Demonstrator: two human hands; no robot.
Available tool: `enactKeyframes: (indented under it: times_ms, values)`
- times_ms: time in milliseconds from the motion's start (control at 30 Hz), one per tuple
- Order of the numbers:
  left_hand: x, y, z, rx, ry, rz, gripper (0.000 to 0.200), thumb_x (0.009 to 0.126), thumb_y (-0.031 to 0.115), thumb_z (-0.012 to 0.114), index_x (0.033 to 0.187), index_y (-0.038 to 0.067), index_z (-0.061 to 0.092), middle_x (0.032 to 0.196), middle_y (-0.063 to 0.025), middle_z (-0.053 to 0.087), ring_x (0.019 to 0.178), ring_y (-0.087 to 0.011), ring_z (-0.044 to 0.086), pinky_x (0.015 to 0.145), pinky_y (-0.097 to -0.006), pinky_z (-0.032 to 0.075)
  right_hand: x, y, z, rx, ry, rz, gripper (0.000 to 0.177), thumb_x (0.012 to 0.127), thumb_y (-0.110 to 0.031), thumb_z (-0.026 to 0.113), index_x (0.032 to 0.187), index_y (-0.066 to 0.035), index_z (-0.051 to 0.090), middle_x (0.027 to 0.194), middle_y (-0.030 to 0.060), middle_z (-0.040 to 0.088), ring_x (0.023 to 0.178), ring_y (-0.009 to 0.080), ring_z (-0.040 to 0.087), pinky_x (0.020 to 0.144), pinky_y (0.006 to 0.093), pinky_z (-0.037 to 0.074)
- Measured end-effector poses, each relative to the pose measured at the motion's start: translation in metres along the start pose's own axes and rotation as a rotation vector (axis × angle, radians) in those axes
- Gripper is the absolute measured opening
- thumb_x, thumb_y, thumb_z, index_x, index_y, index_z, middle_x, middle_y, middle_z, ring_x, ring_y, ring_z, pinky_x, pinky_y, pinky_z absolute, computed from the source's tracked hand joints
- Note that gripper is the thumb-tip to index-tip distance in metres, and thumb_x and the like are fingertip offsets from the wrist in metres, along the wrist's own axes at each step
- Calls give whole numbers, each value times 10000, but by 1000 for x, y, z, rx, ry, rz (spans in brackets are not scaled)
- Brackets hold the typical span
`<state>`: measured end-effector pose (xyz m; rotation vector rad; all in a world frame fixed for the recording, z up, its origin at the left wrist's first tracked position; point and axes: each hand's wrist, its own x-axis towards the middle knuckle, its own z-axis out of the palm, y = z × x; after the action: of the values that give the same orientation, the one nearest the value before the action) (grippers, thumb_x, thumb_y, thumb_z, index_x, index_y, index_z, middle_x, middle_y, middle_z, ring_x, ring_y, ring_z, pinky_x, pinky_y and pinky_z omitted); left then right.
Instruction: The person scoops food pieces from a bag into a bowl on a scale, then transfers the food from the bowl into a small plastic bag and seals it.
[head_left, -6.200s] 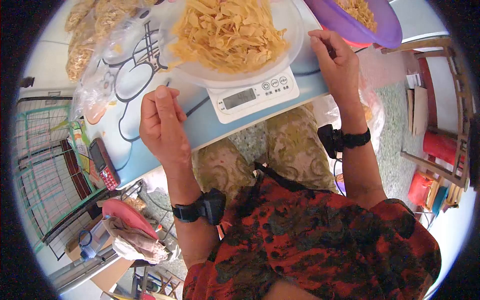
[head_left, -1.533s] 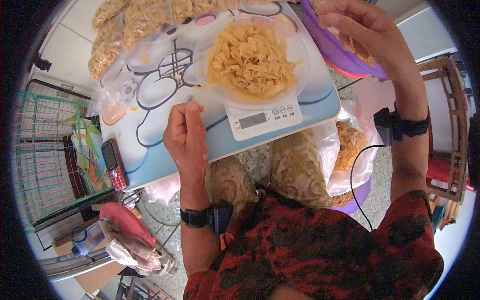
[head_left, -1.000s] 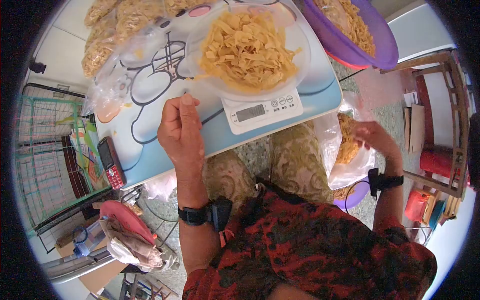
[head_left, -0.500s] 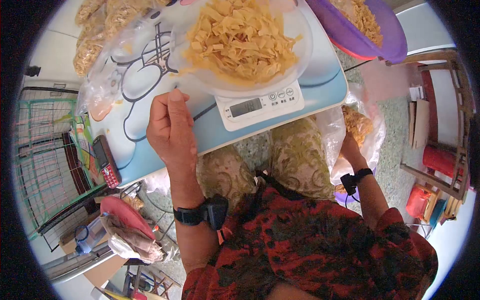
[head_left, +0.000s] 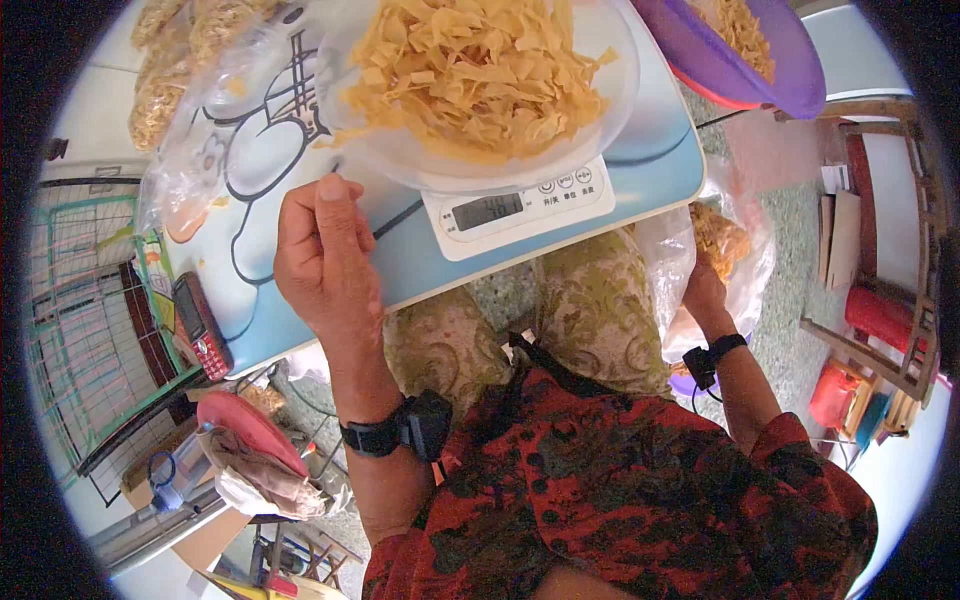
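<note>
My left hand [head_left: 325,255] rests at the table's front edge, its fingers curled in and the thumb on top, with nothing seen in it. Just beyond it, a translucent bowl [head_left: 625,95] heaped with flat yellow strips [head_left: 480,80] sits on a white kitchen scale [head_left: 520,215]. The scale's display is lit, but its digits are blurred. Down to the right, below table height, my right hand [head_left: 706,295] reaches into a clear plastic bag [head_left: 755,255] of similar strips [head_left: 720,240]. Its fingertips are hidden there.
Filled clear bags [head_left: 160,95] and a crumpled plastic bag [head_left: 200,180] lie at the table's left. A mobile phone [head_left: 203,325] sits on the left edge. A purple basin [head_left: 800,75] with strips stands at the upper right. A wire cage [head_left: 90,330] is at the left.
The view has shifted slightly, moving the table and left hand a little left in it. The left hand stays curled; the right hand remains at the bag.
</note>
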<state>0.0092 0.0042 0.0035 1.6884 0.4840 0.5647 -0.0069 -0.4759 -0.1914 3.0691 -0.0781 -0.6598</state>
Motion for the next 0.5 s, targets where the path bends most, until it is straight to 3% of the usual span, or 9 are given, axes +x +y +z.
enactKeyframes:
  times_ms: [167, 267, 467, 500]
  values:
    - [-1, 3, 1, -27, 3, -20, 228, 982, 223, 555, 852, 38, 586, 653, 22, 505, 541, -31, 399, 474, -187, 300, -12, -10, -6, 1, 34, -20, 578, 865, -213, 543, 1375, -40, 332, 1130, 258, 602, 890, 405, 653, 737, 507, 529]
    - [-1, 4, 2, -47, 8, -29, 225, 986, 212, 556, 844, 39, 580, 672, 27, 511, 544, -21, 393, 474, -182, 301, -4, -6, -4, -50, -53, 46, 468, 869, -234, 543, 1279, -36, 435, 1056, 223, 642, 883, 400, 657, 740, 503, 529]
    - [0, 1, 1, -69, 2, -23, 226, 986, 213, 557, 844, 39, 580, 678, 26, 510, 546, -22, 388, 474, -182, 298, 2, -4, -22, 4, 7, -54, 225, 878, -176, 526, 1015, -7, 586, 980, 196, 654, 811, 407, 656, 723, 484, 533]
    - [0, 1, 1, -73, 2, -31, 226, 986, 213, 556, 845, 39, 580, 677, 26, 508, 546, -22, 387, 475, -183, 298, 6, 7, -13, -46, 109, -157, 212, 870, -157, 525, 1007, -9, 590, 971, 187, 648, 815, 394, 652, 726, 476, 533]
